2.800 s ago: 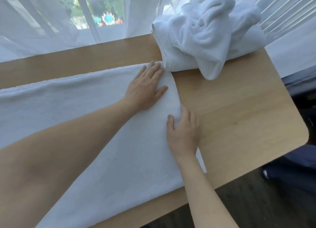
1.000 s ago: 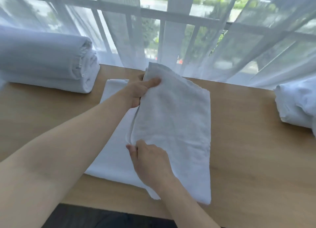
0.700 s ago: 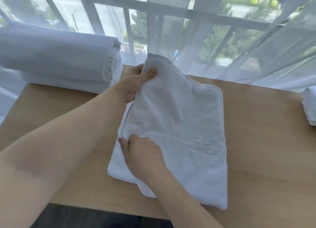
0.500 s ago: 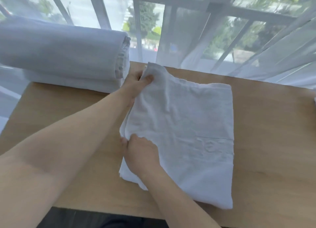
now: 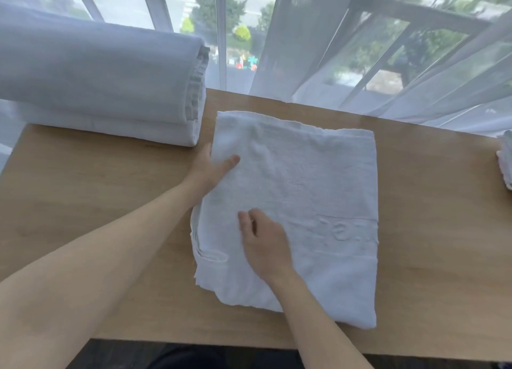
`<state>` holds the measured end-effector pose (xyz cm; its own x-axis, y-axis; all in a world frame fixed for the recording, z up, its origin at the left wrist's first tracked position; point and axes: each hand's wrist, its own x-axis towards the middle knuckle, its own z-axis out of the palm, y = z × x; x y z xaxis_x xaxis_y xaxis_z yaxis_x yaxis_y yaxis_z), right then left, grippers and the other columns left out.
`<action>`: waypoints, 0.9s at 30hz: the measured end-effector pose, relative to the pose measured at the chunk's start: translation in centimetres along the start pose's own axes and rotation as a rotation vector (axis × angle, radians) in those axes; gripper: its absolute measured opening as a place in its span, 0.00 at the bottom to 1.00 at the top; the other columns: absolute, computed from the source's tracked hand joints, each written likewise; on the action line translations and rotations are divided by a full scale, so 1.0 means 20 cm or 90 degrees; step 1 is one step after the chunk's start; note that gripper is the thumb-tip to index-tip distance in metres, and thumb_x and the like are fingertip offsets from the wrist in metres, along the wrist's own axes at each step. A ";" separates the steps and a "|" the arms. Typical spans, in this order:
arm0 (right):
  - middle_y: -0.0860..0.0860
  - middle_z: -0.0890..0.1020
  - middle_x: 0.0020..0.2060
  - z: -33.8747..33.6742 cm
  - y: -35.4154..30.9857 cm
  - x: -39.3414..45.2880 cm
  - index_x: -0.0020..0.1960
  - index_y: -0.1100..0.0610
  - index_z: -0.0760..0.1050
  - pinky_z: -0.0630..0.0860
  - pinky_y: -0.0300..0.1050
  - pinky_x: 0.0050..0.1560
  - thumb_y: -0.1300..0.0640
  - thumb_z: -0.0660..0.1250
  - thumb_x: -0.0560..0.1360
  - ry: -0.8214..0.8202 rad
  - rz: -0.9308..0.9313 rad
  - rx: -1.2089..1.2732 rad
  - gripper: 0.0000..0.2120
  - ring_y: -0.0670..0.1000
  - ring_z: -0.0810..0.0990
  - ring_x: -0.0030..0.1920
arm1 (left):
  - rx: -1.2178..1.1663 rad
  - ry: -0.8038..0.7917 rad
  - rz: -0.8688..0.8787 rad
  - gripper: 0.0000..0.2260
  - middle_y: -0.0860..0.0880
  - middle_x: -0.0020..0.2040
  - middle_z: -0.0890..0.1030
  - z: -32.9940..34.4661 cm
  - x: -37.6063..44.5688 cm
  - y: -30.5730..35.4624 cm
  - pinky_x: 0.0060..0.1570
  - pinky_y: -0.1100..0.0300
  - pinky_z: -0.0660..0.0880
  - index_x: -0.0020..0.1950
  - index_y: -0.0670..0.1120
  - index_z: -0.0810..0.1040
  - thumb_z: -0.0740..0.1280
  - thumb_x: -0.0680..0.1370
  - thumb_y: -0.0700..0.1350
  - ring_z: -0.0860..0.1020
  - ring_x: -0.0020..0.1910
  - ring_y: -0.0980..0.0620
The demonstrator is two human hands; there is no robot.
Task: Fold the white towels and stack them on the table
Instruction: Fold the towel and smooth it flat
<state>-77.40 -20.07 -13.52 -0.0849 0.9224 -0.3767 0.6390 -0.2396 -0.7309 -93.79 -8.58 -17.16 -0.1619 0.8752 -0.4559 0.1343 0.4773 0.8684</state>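
Note:
A folded white towel lies flat on the wooden table in the middle of the view, with an embossed band near its front right. My left hand holds its left edge, thumb on top and fingers tucked under the fold. My right hand rests palm down on the towel's front left part, fingers spread. A stack of folded white towels stands at the back left. The edge of more unfolded white towels shows at the far right.
Sheer white curtains hang along the window behind the table's far edge. The table's near edge runs just below the folded towel, with dark floor beneath.
The long towel has been folded over into a compact rectangle and laid flat. My left hand dropped from the raised back corner to the left edge; my right hand let go and now presses flat.

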 end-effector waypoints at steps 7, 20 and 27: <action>0.54 0.65 0.77 -0.47 0.49 0.05 0.77 0.55 0.66 0.51 0.57 0.76 0.49 0.60 0.82 0.270 0.052 -0.415 0.24 0.56 0.58 0.79 | 0.064 0.022 0.102 0.22 0.66 0.54 0.71 0.11 0.04 0.06 0.45 0.81 0.66 0.69 0.58 0.65 0.71 0.79 0.52 0.72 0.50 0.74; 0.51 0.54 0.81 -0.63 0.74 0.07 0.81 0.51 0.58 0.49 0.52 0.80 0.52 0.56 0.85 0.273 0.022 -0.321 0.25 0.53 0.48 0.81 | -0.061 -0.005 -0.054 0.14 0.57 0.49 0.84 0.18 0.01 0.06 0.38 0.61 0.80 0.51 0.55 0.80 0.76 0.71 0.60 0.84 0.46 0.55; 0.57 0.58 0.79 -0.66 0.73 0.06 0.79 0.57 0.58 0.58 0.54 0.77 0.50 0.64 0.82 0.335 0.077 -0.153 0.30 0.57 0.57 0.79 | 0.003 -0.152 -0.166 0.24 0.58 0.48 0.86 0.05 -0.43 -0.09 0.38 0.62 0.81 0.56 0.55 0.81 0.80 0.64 0.62 0.85 0.44 0.56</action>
<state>-58.08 -18.49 -17.16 0.3506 0.9337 -0.0722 0.7812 -0.3341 -0.5273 -91.62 -16.93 -15.04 0.0411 0.7175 -0.6954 0.1235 0.6870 0.7161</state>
